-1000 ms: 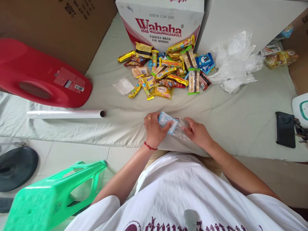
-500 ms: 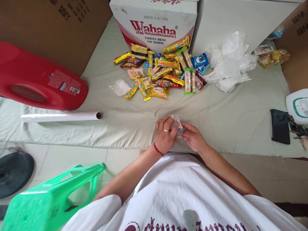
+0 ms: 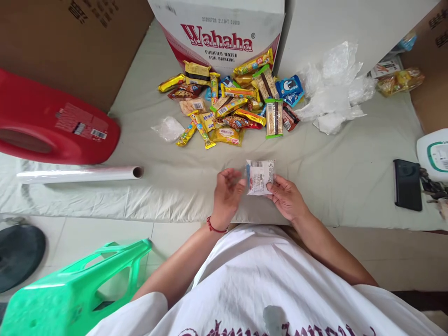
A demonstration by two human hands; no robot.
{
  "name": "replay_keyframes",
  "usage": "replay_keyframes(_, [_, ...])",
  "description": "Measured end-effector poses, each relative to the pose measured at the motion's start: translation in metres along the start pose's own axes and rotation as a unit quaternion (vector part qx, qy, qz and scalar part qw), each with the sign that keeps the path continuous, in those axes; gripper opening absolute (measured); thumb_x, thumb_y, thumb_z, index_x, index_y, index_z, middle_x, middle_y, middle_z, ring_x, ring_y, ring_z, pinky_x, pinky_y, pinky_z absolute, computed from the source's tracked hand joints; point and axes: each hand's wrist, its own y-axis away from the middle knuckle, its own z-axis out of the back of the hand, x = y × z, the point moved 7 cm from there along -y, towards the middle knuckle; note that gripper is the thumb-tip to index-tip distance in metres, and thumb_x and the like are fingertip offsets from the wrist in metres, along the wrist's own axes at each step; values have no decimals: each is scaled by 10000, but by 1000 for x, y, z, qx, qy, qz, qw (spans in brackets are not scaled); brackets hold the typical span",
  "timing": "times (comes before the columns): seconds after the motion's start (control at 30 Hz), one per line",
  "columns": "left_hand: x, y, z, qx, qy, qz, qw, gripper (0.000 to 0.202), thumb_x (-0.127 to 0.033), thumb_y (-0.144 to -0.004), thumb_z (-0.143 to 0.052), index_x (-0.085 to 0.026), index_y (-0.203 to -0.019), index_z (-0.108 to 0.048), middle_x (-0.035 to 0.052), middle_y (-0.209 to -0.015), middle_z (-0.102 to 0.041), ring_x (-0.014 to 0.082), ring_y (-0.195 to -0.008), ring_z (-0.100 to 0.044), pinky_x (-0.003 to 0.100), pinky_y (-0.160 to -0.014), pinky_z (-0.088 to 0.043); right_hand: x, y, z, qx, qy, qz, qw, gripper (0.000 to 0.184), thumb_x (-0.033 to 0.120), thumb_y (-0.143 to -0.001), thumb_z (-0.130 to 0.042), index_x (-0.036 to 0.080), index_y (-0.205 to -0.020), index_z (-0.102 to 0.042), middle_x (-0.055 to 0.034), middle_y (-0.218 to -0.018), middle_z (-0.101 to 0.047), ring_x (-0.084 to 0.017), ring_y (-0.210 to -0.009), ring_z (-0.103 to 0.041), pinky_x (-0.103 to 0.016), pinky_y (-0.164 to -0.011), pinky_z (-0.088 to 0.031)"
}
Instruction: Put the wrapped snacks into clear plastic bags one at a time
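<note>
Between thumb and fingers, my right hand (image 3: 287,195) pinches the right edge of a small snack packet (image 3: 259,179), wrapped in clear film with printed white and a blue strip on its left. Just left of the packet is my left hand (image 3: 227,193), fingers curled loosely and apart, holding nothing. Beyond both hands lies a heap of wrapped snacks (image 3: 229,107), mostly yellow, brown and blue bars and packets. A crumpled clear wrap (image 3: 168,129) sits at the heap's left end.
Crumpled plastic film (image 3: 338,91) lies right of the heap, below a white box. A Wahaha carton (image 3: 224,44) stands behind. To the left are a red jug (image 3: 59,121) and a roll of film (image 3: 80,174); at right, a phone (image 3: 408,184). A green stool (image 3: 45,298) stands on the floor.
My left hand has let go of the packet and moved left, its fingers opening. The packet now shows its printed face, held by my right hand alone. The view has shifted slightly.
</note>
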Motion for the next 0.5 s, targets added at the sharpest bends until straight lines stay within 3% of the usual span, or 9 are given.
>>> replay_keyframes(0.1, [6,-5,-28,104,10,84,991,574,-539,-844,-743,-211,-1263,-529,112,-1158,-710,241,-1058,-698,411,-939,-573,0,4,4,-8,35,-14,999,470,473,-684,-914,236,-1066,-778,-28,-986,-785,-223,-876,-720,-347,-792,-577])
replay_keyframes(0.17, [3,-6,-43,145,-18,74,987,542,-537,-878,-703,-203,-1274,-545,117,-1161,-720,245,-1051,-704,420,-942,-573,6,8,15,-30,63,-14,997,482,472,-663,-923,225,-1053,-785,-26,-956,-784,-218,-849,-711,-346,-783,-581])
replay_keyframes(0.23, [-3,-7,-50,172,-93,28,980,495,-491,-897,-686,-205,-1284,-568,126,-1212,-705,255,-1096,-691,429,-958,-571,22,12,41,-86,97,5,992,459,465,-630,-938,207,-980,-790,-20,-865,-770,-189,-762,-682,-318,-721,-572])
replay_keyframes(0.3, [-13,-8,-45,167,-194,-52,965,429,-423,-915,-663,-214,-1283,-590,131,-1266,-672,261,-1148,-665,436,-971,-567,56,19,85,-181,118,63,974,434,463,-609,-945,201,-909,-774,-9,-797,-739,-157,-694,-644,-287,-649,-556])
replay_keyframes(0.37, [-24,-11,-23,117,-293,-140,939,332,-356,-937,-626,-223,-1241,-613,127,-1267,-654,263,-1168,-645,452,-984,-560,107,29,144,-292,111,168,935,408,459,-624,-932,205,-877,-738,-8,-811,-717,-146,-694,-641,-275,-616,-560])
replay_keyframes(0.43, [-32,-13,10,46,-374,-202,904,233,-306,-943,-611,-231,-1163,-632,117,-1218,-668,281,-1188,-629,489,-1026,-532,164,39,208,-390,95,292,868,339,431,-690,-888,202,-838,-689,-13,-819,-683,-138,-687,-641,-275,-593,-571])
replay_keyframes(0.5, [-31,-13,44,-7,-443,-233,866,195,-291,-930,-625,-234,-1116,-639,125,-1181,-674,318,-1198,-620,528,-1037,-516,212,39,266,-480,138,344,795,208,290,-783,-813,178,-752,-640,-4,-710,-615,-100,-558,-562,-233,-480,-510])
